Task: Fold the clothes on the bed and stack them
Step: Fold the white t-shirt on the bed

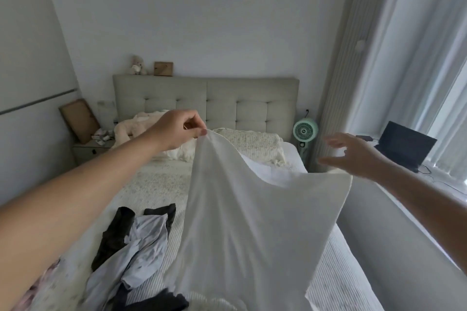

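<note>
The left hand (177, 131) pinches one top corner of a white garment (240, 222) between thumb and fingertips and holds it up over the bed (341, 272), so the cloth hangs down and toward the near edge of the view. From that pinch the top edge sags, then runs right to a second, free corner (346, 177), which stands out unsupported. The right hand (353, 154) is spread, fingers straight, holding nothing; it hovers just above and a little beyond that free corner, apart from it. So the loose corner lies right of the pinch and the right hand is much the nearer; the next move likely calls for it to drop and take that corner. A heap of dark and pale clothes (136, 242) lies unfolded on the bed's near left.
</note>
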